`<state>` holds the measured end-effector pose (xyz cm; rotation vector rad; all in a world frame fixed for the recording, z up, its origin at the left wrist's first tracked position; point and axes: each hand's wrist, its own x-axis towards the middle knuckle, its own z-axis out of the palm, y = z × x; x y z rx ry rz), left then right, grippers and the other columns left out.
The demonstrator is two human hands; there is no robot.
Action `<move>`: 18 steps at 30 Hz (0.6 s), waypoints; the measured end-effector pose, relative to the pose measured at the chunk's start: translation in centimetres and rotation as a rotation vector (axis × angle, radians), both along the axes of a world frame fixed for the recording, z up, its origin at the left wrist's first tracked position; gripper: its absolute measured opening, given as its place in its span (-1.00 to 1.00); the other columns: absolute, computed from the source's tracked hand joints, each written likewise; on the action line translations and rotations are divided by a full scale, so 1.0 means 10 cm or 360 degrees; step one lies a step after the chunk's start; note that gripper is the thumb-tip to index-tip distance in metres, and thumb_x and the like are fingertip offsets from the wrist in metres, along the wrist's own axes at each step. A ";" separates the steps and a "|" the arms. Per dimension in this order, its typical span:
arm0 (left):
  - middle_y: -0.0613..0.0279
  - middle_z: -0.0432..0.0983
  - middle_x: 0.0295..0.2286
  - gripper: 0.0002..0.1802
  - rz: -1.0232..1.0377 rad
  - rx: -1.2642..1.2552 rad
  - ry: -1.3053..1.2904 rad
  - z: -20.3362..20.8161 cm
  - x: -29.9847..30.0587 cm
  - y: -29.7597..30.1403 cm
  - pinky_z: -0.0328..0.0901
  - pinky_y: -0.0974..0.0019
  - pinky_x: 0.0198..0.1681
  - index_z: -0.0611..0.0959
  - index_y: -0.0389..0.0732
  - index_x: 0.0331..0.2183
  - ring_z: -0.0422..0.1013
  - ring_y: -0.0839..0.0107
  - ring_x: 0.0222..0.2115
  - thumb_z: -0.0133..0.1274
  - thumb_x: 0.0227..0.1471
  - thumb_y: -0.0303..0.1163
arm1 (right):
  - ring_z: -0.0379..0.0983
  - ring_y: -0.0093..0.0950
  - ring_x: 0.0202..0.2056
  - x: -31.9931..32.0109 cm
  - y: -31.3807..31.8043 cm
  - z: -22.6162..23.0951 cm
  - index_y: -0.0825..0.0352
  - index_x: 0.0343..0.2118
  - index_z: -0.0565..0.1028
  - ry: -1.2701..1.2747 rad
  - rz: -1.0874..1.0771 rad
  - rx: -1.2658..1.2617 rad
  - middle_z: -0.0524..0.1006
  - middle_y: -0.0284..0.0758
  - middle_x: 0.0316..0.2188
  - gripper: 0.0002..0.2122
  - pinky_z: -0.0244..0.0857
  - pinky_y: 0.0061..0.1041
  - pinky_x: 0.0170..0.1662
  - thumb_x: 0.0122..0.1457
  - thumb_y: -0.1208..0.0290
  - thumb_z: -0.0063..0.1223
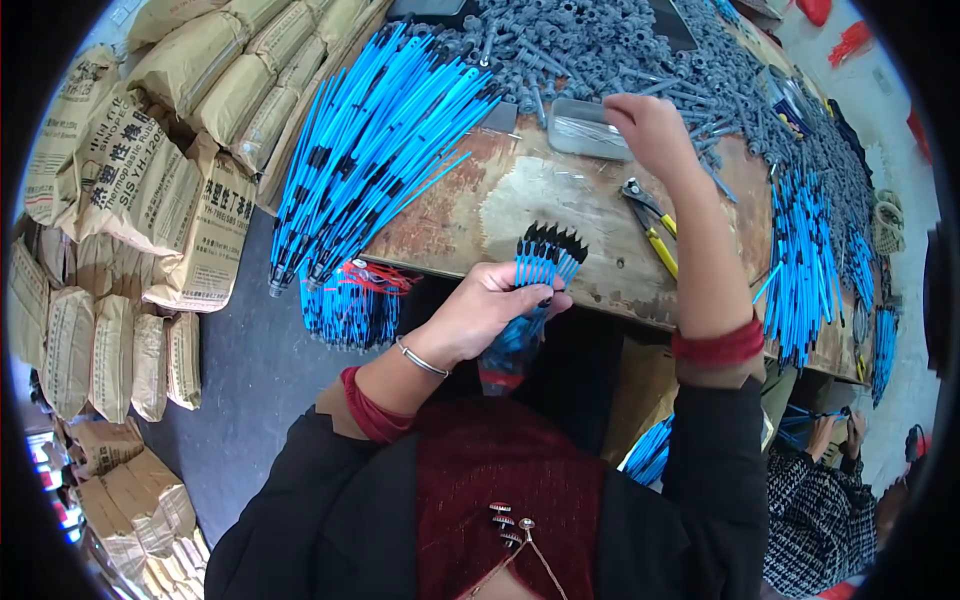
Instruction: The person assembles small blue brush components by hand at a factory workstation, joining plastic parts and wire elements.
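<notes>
My left hand [502, 305] is closed around a bundle of thin blue rods [538, 270], held upright in front of my body at the table's near edge. Their black tips fan out above my fingers, and their lower ends hang below, partly hidden. Raised over the table, my right hand [648, 128] has its fingers pinched together beside a clear plastic tray [562, 143]. Thin, pale, wire-like pieces lie in the tray. Whatever the right fingertips may hold is too small to make out.
Yellow-handled pliers [655, 230] lie on the worn wooden table [430, 235]. A large pile of blue rods [385, 140] is at left, grey plastic parts [600, 50] behind, more blue rods [800, 260] at right. Stacked paper sacks [130, 185] stand left; another person [820, 510] works at lower right.
</notes>
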<state>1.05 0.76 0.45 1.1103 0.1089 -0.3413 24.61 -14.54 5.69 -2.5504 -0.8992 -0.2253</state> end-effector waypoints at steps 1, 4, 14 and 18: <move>0.13 0.53 -0.36 -0.84 0.0007 -0.0049 0.0008 -0.03 0.03 0.00 0.34 0.37 -0.20 0.55 -0.30 -0.28 0.47 0.38 -0.29 -0.07 0.05 -0.55 | 0.49 -0.23 -0.34 0.14 0.03 -0.05 0.29 -0.32 0.55 0.0014 0.0001 0.0004 0.55 -0.19 -0.37 -0.82 0.37 -0.39 -0.26 -0.02 0.43 0.07; 0.12 0.54 -0.37 -0.83 0.0047 -0.0137 0.0018 -0.05 0.04 0.02 0.35 0.36 -0.21 0.55 -0.30 -0.27 0.48 0.36 -0.29 -0.07 0.04 -0.58 | 0.50 -0.22 -0.34 0.34 0.17 -0.12 0.27 -0.40 0.57 0.0132 0.0129 -0.0869 0.55 -0.23 -0.37 -0.85 0.37 -0.28 -0.25 -0.02 0.40 0.01; 0.17 0.55 -0.41 -0.82 0.0113 -0.0022 0.0042 -0.05 -0.04 -0.05 0.38 0.40 -0.26 0.57 -0.28 -0.26 0.48 0.45 -0.36 -0.01 0.03 -0.54 | 0.50 -0.20 -0.39 0.11 0.18 -0.15 0.28 -0.47 0.54 -0.0219 0.0003 -0.0802 0.54 -0.16 -0.41 -0.88 0.38 -0.28 -0.30 -0.03 0.47 -0.05; 0.17 0.55 -0.41 -0.81 0.0144 -0.0022 0.0001 -0.07 -0.05 -0.10 0.38 0.40 -0.27 0.56 -0.28 -0.24 0.48 0.45 -0.36 -0.01 0.03 -0.54 | 0.49 -0.25 -0.44 -0.09 -0.03 -0.10 0.30 -0.45 0.53 -0.0368 -0.0088 -0.0140 0.54 -0.18 -0.46 -0.90 0.36 -0.35 -0.35 0.01 0.45 -0.02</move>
